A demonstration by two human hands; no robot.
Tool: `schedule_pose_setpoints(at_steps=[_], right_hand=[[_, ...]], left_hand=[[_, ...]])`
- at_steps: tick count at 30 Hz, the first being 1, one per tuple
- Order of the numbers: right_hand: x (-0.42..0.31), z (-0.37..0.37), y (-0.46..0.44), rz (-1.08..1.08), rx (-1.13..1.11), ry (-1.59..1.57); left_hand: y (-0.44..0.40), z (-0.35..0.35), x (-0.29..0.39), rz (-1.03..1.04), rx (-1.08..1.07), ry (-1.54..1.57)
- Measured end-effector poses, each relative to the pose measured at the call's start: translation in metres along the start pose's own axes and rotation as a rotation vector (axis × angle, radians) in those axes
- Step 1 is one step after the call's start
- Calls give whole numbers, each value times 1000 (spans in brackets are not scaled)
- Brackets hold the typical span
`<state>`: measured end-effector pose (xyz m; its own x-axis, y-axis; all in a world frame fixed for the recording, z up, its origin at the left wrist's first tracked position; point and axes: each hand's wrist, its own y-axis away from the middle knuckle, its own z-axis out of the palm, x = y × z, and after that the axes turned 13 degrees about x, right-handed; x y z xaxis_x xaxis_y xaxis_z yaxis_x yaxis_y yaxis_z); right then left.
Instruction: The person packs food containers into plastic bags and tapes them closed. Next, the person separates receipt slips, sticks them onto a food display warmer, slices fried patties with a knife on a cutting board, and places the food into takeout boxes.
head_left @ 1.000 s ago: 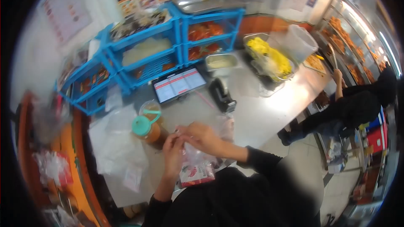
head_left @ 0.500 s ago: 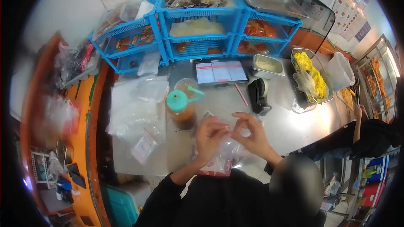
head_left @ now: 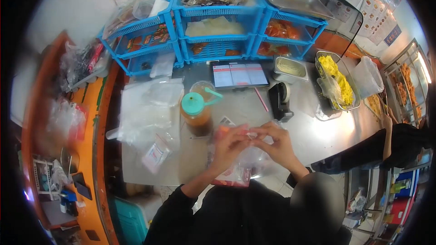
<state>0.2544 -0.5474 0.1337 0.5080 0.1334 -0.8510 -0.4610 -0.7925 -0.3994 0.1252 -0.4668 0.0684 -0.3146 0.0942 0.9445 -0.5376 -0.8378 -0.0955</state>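
Desk, six o'clock: left hand and right hand pinch a clear bag, likely light, slippery; grip its top.

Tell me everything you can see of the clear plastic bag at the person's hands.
The clear plastic bag looks thin, filmy and crinkled, with pale glare along its folds. Its upper end appears pinched by the left hand and right hand, whose fingertips are close together. The rest hangs below them, in front of the person's body, near the edge of the metal table. A red printed packet shows at its lower left; whether it lies inside or behind the bag cannot be told.
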Motion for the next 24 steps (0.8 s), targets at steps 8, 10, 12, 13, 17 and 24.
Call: schedule_pose_setpoints(at_steps=[8, 10, 12, 13, 17, 24], right_hand=[[1, 5, 15, -316, 86, 290], [-6, 10, 17, -347, 236, 462], [-3, 9, 23, -323, 252, 439], [-1, 8, 28, -299, 267, 414], [11, 0, 47, -281, 286, 416], [36, -35, 58, -150, 107, 507]], left_hand=[[2, 2, -10, -122, -70, 156], [6, 8, -11, 133, -12, -4], [10, 14, -13, 141, 27, 36], [13, 17, -14, 147, 67, 74], [16, 17, -26, 70, 23, 120], [26, -8, -10, 355, -28, -511]])
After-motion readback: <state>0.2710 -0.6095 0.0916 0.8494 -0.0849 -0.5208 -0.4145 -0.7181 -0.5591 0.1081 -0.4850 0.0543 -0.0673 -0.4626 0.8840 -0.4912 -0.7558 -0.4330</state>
